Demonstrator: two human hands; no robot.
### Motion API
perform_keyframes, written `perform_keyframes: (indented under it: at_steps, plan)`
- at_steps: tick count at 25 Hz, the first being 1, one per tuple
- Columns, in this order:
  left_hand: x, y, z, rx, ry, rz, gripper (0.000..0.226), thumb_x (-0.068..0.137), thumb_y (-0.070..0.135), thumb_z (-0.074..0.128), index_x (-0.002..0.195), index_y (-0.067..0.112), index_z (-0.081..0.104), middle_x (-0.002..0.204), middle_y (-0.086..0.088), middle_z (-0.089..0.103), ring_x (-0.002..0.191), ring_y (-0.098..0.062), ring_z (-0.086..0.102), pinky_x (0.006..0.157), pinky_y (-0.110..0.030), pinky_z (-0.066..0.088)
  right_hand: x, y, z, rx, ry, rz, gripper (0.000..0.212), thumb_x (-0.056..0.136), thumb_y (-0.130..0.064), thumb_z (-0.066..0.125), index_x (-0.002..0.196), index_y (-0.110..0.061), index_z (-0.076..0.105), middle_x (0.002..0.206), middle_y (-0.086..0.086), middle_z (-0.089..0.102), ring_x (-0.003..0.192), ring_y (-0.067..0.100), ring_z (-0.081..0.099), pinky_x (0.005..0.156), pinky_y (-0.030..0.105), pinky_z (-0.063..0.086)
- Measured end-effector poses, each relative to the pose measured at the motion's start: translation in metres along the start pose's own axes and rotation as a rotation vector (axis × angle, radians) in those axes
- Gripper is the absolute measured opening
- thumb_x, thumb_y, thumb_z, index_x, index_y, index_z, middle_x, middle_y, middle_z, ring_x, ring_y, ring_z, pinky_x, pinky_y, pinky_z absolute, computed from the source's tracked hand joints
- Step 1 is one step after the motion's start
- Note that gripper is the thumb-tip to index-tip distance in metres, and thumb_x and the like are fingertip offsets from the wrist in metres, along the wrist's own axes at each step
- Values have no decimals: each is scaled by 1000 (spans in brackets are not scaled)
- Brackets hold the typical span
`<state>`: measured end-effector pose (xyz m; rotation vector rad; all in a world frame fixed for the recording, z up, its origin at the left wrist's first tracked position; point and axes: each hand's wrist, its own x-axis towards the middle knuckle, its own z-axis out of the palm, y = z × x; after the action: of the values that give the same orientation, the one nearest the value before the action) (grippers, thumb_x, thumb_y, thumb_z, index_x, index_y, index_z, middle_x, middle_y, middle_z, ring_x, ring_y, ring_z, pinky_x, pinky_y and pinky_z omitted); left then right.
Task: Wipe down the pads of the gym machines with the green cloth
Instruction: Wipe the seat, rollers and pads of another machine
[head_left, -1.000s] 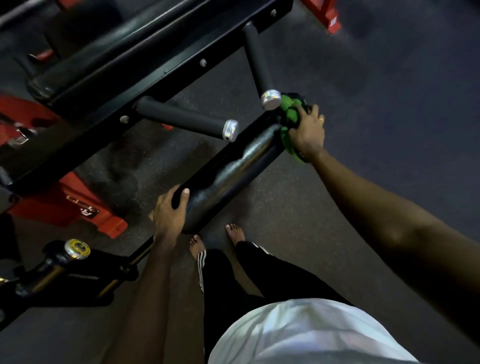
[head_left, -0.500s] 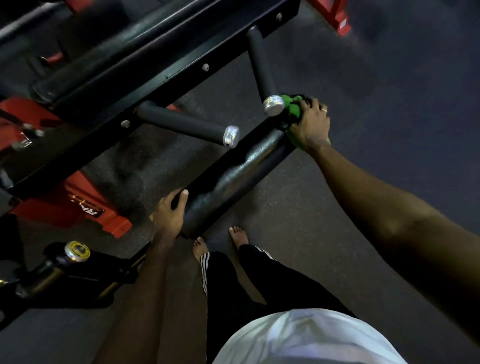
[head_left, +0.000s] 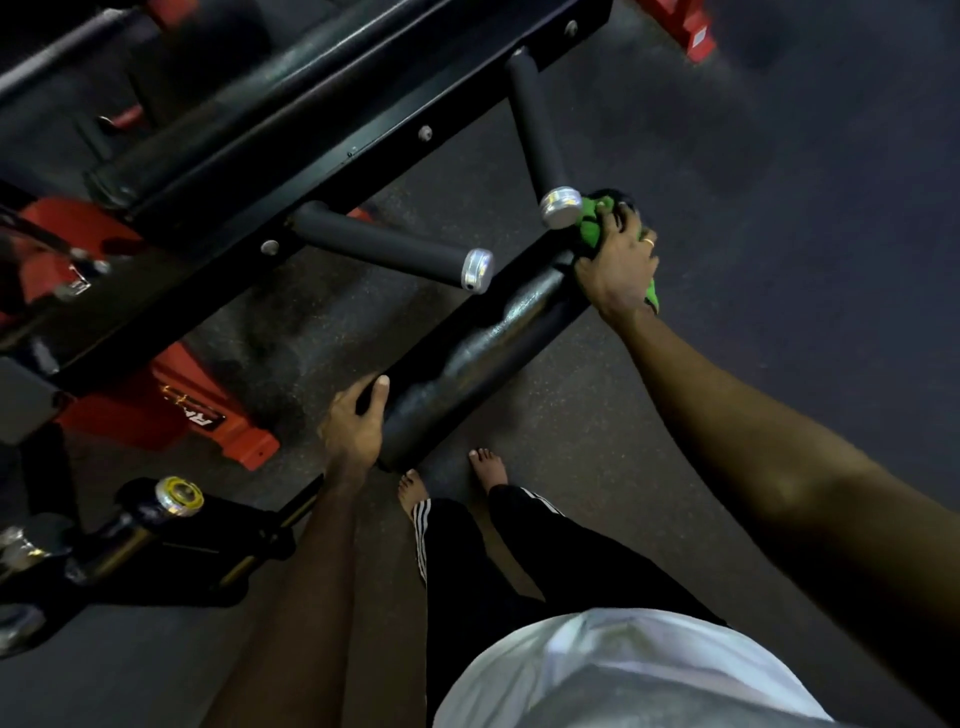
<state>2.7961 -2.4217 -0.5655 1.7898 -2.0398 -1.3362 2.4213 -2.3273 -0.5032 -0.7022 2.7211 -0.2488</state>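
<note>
Cloth bunched over the far end of a roller pad, right hand wiping, left hand bracing.

The right hand (head_left: 618, 265) presses the green cloth (head_left: 592, 223) onto the far right end of the black roller pad (head_left: 483, 343). Its fingers are curled down and clamped over the wad, probably so the cloth wraps the rounded end that a flat palm would miss. A tail of cloth pokes out on the right of the wrist. The left hand (head_left: 353, 421) grips the near left end of the same pad, thumb laid over the top and fingers tucked round the hidden side, likely to stop the roller turning under the wiping pressure. 2 handles jut from the frame (head_left: 332, 130), and the metal cap (head_left: 560, 207) of the right handle (head_left: 535, 130) sits just beside the cloth, leaving a tight gap to work in.
</note>
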Motion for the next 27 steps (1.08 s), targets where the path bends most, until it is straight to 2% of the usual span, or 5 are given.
perform_keyframes:
  at_steps: [6, 12, 15, 22, 27]
  plan:
    - [4, 2, -2, 41, -30, -43, 49, 94, 68, 45, 123, 36, 69, 128, -2, 67, 124, -23, 57, 115, -51, 32, -52, 10, 9, 456, -140, -222, 83, 78, -31, 65, 151, -19, 26, 150, 5, 44, 134, 26, 48, 108, 43, 44]
    - [9, -1, -11, -341, -207, -89, 36, 97, 33, 46, 119, 18, 70, 123, -1, 68, 120, -21, 60, 108, -37, 45, -88, -12, 28, 294, -19, -173, 67, 76, -39, 65, 141, -28, 51, 149, 7, 40, 124, 39, 46, 108, 45, 41]
    - [2, 5, -17, -551, -245, -187, 30, 103, 14, 46, 124, 3, 65, 120, -6, 67, 113, -19, 62, 92, -20, 52, -136, -46, 51, 65, -92, -386, 69, 74, -43, 69, 139, -28, 51, 141, 9, 46, 113, 38, 49, 95, 45, 48]
    - [-9, -18, -38, -576, -266, -266, 40, 108, 43, 34, 120, 26, 68, 123, 1, 70, 114, -15, 65, 86, -28, 49, -157, -76, 48, -70, -141, -478, 68, 76, -38, 70, 139, -26, 49, 132, 11, 46, 112, 39, 48, 88, 52, 52]
    - [-15, -28, -44, -690, -199, -302, 53, 108, 52, 24, 126, 22, 63, 123, 1, 67, 112, -16, 61, 91, -34, 46, -232, -116, 93, -164, -272, -768, 73, 75, -43, 69, 144, -39, 44, 136, 7, 45, 114, 35, 47, 87, 48, 51]
